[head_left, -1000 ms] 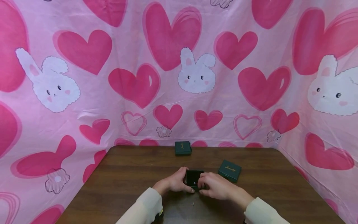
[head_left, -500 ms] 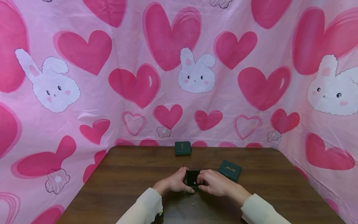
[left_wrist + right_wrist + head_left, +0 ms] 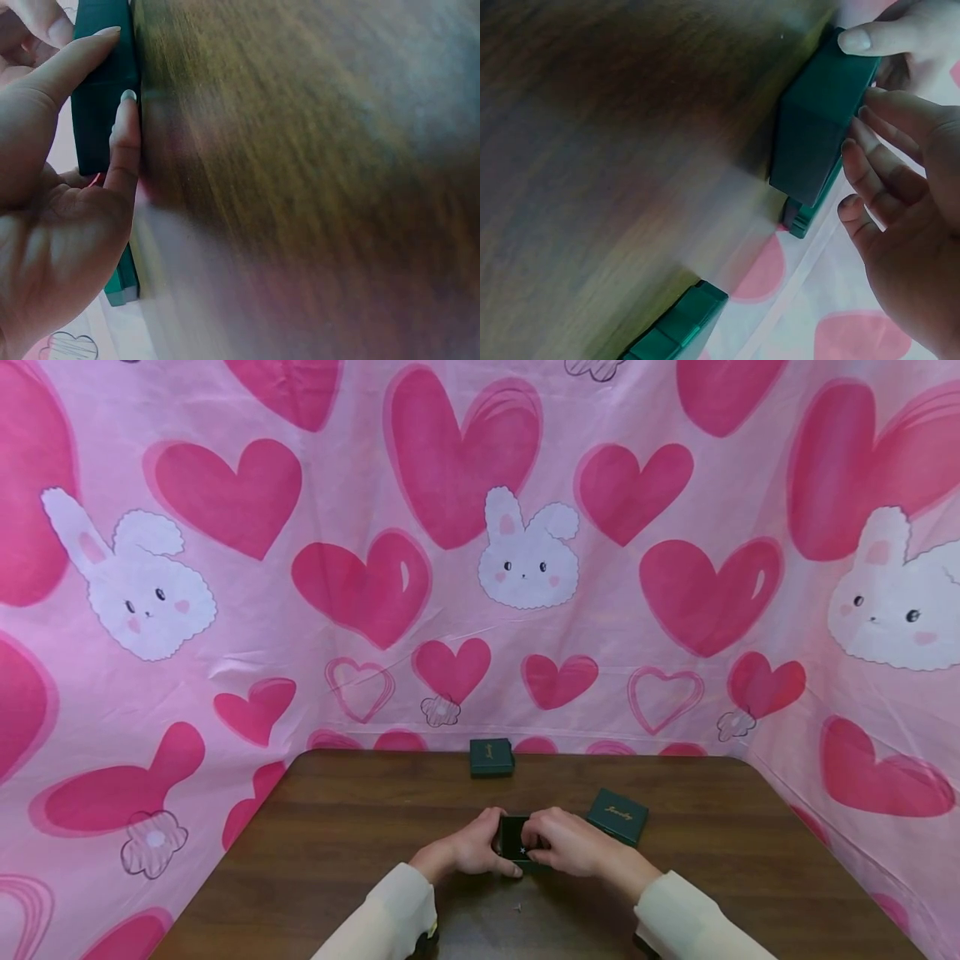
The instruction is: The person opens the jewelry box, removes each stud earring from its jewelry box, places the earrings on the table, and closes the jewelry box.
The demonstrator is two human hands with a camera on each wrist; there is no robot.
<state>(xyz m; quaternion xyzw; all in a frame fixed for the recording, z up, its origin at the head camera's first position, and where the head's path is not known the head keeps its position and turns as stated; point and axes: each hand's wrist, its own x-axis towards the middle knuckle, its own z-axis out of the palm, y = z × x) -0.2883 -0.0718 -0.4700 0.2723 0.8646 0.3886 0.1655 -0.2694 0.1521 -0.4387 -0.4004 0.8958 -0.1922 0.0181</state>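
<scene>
A small dark green jewelry box with a black lining stands on the table in the head view, a tiny silvery star-shaped piece inside. My left hand grips the box's left side, its thumb across the green front wall. Over the right part of the box is my right hand, fingers bent and fingertips at the lining. In the right wrist view its fingers are beside the box's upper edge; whatever lies between the fingertips is hidden. A tiny silvery piece lies on the table nearer me.
A green lid-like box with gold "Jewelry" lettering lies right of my right hand. Another green box stands at the back edge of the brown wooden table. Pink cloth with hearts and rabbits hangs behind and at both sides.
My right hand has shifted slightly left and away from me over the box, its fingertips closer to the star-shaped piece. My left hand and the box have stayed in place.
</scene>
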